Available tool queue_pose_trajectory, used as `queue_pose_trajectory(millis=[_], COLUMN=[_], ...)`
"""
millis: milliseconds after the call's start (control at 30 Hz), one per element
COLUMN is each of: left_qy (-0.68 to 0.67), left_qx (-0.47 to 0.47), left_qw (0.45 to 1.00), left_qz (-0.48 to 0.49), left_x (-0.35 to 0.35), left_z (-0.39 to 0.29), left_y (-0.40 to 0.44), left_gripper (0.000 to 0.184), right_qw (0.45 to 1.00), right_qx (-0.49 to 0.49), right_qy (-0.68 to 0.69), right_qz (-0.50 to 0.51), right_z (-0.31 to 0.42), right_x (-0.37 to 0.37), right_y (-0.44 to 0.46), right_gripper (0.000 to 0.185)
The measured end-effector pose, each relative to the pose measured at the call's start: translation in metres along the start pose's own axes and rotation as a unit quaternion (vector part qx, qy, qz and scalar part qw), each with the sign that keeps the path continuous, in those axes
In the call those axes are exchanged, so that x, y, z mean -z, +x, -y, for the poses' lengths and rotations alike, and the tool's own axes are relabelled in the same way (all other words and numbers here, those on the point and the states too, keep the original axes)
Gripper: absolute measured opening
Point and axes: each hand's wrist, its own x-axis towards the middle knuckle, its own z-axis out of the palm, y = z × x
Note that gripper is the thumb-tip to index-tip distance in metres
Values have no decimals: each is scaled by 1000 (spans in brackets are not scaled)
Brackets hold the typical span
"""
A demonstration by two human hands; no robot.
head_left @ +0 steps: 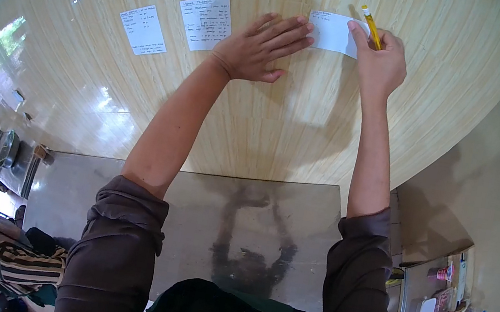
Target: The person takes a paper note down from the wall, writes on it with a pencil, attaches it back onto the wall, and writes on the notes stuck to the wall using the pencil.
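Note:
On the wood-patterned surface, a white note with a little writing at its top (pixel 333 34) lies at the upper middle. My left hand (pixel 264 49) rests flat with its fingers spread, the fingertips touching the note's left edge. At the note's right edge, my right hand (pixel 379 58) has its thumb on the paper and holds a yellow pencil (pixel 372 27), whose upper end points up and left. Two more written notes lie to the left: a fuller one (pixel 205 23) and a slanted one (pixel 143 29).
The surface's near edge (pixel 246 176) runs below my forearms. A shelf with assorted items (pixel 443 307) stands at the lower right. Striped cloth (pixel 20 263) and clothes lie at the lower left, below a counter holding a metal container (pixel 6 148).

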Motion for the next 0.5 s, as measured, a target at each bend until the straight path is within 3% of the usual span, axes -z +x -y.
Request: queue_pose_trajectory(millis=[67,200,267,367,500], left_qy=[-2,-18,-19,-22,-40], left_qx=[0,-4,-1,1,4], left_qw=[1000,1000,1000,1000,999], left_qz=[1,-4,-8,-8,-12], left_x=[-1,-1,-2,-1,-1], left_z=[0,2,1,1,1], left_y=[0,0,0,0,0], left_gripper=[72,71,72,74,76], right_qw=[986,978,979,994,997], right_qx=[98,163,171,95,81], right_qy=[-54,-35,-50,-48,-1], right_qz=[-127,-122,-99,-29,-19], right_z=[4,24,32,34,30], right_x=[-2,-4,-11,-9,-11], right_y=[-6,-3,2,14,10], right_gripper=[56,65,65,61,54])
